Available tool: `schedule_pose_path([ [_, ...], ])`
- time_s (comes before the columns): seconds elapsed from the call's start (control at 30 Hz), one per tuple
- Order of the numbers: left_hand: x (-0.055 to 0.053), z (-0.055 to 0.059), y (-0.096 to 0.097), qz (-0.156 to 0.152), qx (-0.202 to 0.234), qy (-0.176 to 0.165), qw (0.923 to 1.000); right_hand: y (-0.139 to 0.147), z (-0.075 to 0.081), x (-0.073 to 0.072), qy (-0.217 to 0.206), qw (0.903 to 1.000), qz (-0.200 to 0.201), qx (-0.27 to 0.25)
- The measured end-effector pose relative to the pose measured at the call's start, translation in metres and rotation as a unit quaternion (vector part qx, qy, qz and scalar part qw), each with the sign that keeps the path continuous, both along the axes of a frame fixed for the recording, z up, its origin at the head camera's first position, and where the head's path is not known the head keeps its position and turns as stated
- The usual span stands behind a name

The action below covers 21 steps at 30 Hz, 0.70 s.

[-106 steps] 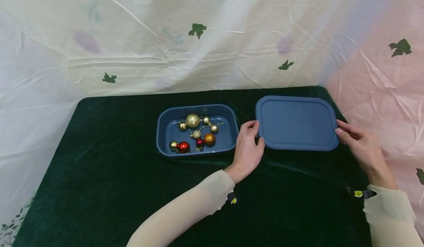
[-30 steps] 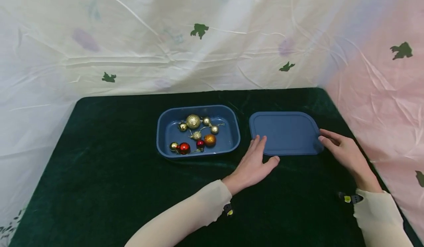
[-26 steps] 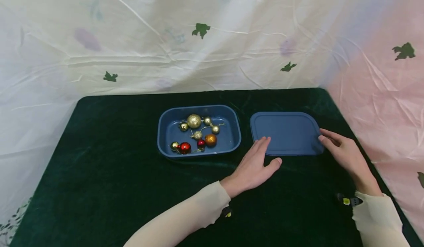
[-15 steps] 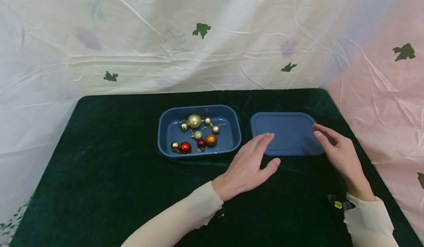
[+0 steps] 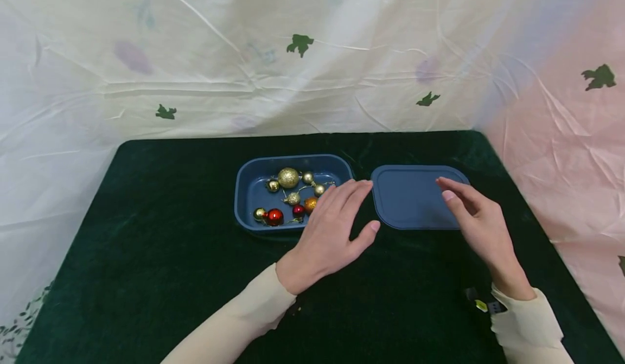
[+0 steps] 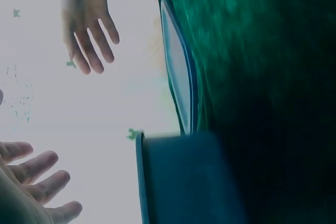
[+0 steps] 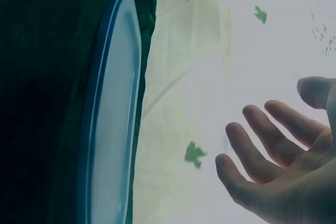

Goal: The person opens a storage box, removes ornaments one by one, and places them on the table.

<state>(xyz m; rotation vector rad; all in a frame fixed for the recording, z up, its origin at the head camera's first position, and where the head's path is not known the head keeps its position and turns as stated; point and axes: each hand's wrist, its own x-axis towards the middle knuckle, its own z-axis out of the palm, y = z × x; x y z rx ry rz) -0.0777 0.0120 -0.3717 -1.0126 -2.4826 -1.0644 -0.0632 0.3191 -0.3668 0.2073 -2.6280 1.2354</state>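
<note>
A blue rectangular box (image 5: 244, 190) sits on the dark green cloth, with several small Christmas baubles (image 5: 274, 217) in gold, red and orange on its floor. My left hand (image 5: 329, 234) hovers over the box's front right corner, fingers extended and holding nothing; it hides part of the orange bauble. To the right of the box lies its flat blue lid (image 5: 410, 196). Above the lid's right side hangs my right hand (image 5: 480, 228), fingers loosely bent, with nothing in it. In the right wrist view those fingers (image 7: 257, 145) are apart from the lid (image 7: 113, 114).
The green velvet cloth (image 5: 171, 277) covers the table. A pale curtain (image 5: 219, 55) with green patches stands behind it, and a pink one (image 5: 561, 136) runs along the right side.
Earlier both hands held the lid, which was then lowered onto the table. My right hand has left its edge, and both hands have moved left, the left one toward the box.
</note>
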Motion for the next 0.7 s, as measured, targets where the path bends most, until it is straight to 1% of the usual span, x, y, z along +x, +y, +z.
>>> schedule_pose_path([
  [0.13, -0.003, 0.001, -0.018, 0.024, 0.001, 0.015, 0.9996, -0.014, 0.002, 0.000, 0.007, 0.9998, 0.019, 0.003],
  [0.27, -0.006, 0.000, -0.037, 0.048, -0.004, 0.010, 0.9988, -0.027, 0.002, 0.001, 0.000, 0.9995, 0.031, 0.011],
  [0.43, -0.010, -0.004, -0.063, 0.082, -0.025, 0.009, 0.9963, -0.041, 0.000, 0.001, -0.006, 0.9985, 0.050, 0.023],
  [0.5, -0.012, -0.005, -0.075, 0.097, -0.041, 0.007, 0.9944, -0.046, -0.001, 0.000, -0.005, 0.9977, 0.061, 0.028],
  [0.57, -0.014, -0.006, -0.087, 0.113, -0.060, -0.002, 0.9918, -0.051, -0.003, -0.001, -0.003, 0.9968, 0.072, 0.035],
  [0.7, -0.017, -0.008, -0.110, 0.141, -0.102, -0.039, 0.9839, -0.062, -0.004, -0.004, 0.007, 0.9942, 0.096, 0.048],
])
